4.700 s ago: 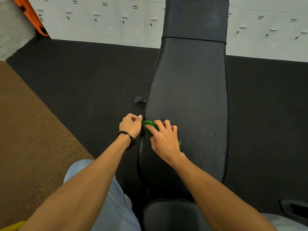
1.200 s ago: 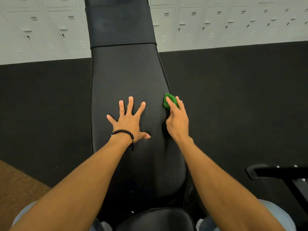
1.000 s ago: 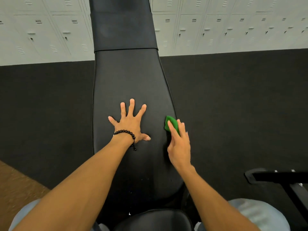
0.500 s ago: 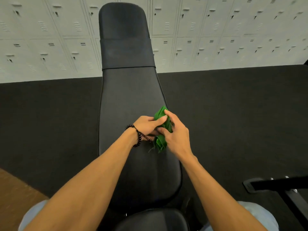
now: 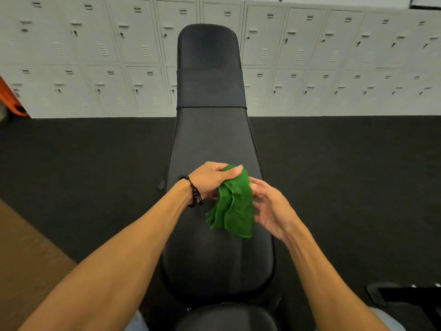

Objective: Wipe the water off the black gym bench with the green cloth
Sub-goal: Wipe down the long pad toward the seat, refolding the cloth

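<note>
1. Head view: the left hand (image 5: 210,179) is raised over the middle of the black bench (image 5: 214,144), with its fingers curled over the top of the green cloth (image 5: 232,206) and the thumb pinching the cloth's upper edge.
2. The cloth hangs down from those fingers in loose folds, its lower hem below and toward the viewer from the left fingertips, in front of the bench pad; whether the hem touches the pad cannot be told.
3. The right hand (image 5: 272,211) is just to the right of the hanging cloth, palm turned toward it, fingers spread and loosely bent, gripping nothing. Its fingertips are at the cloth's right edge; whether they touch it cannot be told, since that hand is slightly blurred.
4. A dark bead bracelet (image 5: 194,192) sits on the left wrist, behind the fingers that hold the cloth.
5. The bench runs away from both hands toward a wall of white lockers (image 5: 334,56), its backrest part rising beyond the fingers.
6. Below the hands, nearer the viewer, is the rounded end of the long pad and then a separate seat pad (image 5: 226,317).
7. Dark floor matting (image 5: 83,158) lies to either side of the hands, with a brown floor strip (image 5: 21,254) far to the left of the left forearm.
8. An orange object (image 5: 9,101) shows at the left edge by the lockers.
</note>
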Tool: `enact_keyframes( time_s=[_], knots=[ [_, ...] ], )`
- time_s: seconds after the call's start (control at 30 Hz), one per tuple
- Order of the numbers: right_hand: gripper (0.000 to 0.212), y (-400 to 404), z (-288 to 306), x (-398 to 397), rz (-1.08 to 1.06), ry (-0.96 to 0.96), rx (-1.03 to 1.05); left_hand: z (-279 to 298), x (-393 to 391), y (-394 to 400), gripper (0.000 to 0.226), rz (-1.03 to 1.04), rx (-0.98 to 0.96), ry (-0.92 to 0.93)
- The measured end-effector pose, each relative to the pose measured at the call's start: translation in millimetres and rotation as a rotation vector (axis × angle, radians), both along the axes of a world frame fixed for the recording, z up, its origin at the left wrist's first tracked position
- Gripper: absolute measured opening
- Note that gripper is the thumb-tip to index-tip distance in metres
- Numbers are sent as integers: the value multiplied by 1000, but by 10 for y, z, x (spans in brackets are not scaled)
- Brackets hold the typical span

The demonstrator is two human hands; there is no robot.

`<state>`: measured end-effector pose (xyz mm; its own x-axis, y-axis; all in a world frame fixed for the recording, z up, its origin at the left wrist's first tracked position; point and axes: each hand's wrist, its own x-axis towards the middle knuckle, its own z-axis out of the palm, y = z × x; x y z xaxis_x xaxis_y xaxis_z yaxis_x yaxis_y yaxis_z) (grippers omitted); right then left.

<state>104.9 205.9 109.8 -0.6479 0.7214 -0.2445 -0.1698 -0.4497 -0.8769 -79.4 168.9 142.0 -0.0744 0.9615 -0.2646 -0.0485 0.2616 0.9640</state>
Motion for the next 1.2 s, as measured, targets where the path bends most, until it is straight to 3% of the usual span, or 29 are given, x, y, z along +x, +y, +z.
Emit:
enact_keyframes(
  time_s=[0.1,0.23,0.33,0.4,0.47,0.53,0.6,0.67,0.73,0.77,0.8,0.87,0.9,1.0,1.1,1.13,1.2],
  knots=[
    [39,-108,2,-82,172,-18,-2,36,-85,-48,56,34,18,-71],
    [30,-171,-16,-277,-45,36,-34,-182,-143,-253,84,70,-151,-256],
    [41,-181,-194,-308,-213,-282,130,-487,-42,-386,76,122,-213,-204],
    [53,-177,-323,-233,-243,-319,153,-608,-7,-373,73,197,-147,-212],
    [68,-150,-431,-142,-124,-294,204,-634,-27,-357,59,168,-81,-189],
    [75,-132,-460,-78,61,-414,382,-664,-77,-360,55,83,-43,-158],
    [63,-129,-440,-78,151,-636,614,-675,-120,-387,61,-18,-34,25],
    [36,-131,-405,-64,118,-729,792,-673,-150,-395,60,-156,-13,395],
    [22,-103,-416,-11,85,-737,872,-662,-179,-396,37,-245,18,646],
    [20,-80,-441,13,83,-682,813,-653,-187,-400,25,-264,38,653],
    [22,-88,-449,24,90,-567,668,-636,-181,-411,18,-265,49,578],
    [35,-147,-504,-24,66,-359,350,-627,-171,-437,7,-197,2,262],
    [42,-184,-527,-63,5,-316,294,-630,-169,-434,9,-138,-23,111],
    [63,-288,-559,-182,-138,-398,593,-653,-174,-386,9,83,-104,-157],
    [95,-378,-564,-318,56,-467,876,-563,-170,-343,19,117,-189,-240],
    [96,-348,-598,-418,76,-490,948,-529,-234,-317,25,69,-206,-276],
    [75,-280,-647,-489,-16,-465,997,-457,-300,-325,33,-25,-229,-266]
  ],
)
